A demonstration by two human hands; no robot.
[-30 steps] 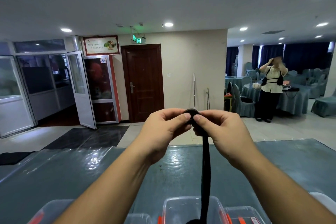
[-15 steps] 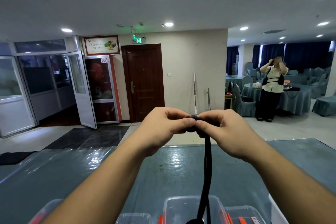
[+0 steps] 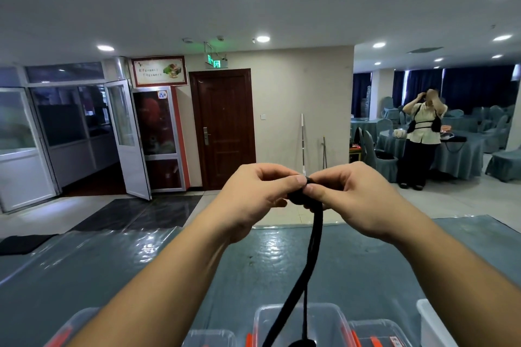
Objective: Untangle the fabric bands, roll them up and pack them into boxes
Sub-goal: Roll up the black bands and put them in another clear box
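Head view, black band tail now doubled

- Left hand and right hand meet above the table, pinching a rolled fabric band between them — its tail hangs down.
- Clear boxes sit at the table's near edge, below the hands.
- Door stands behind the table.
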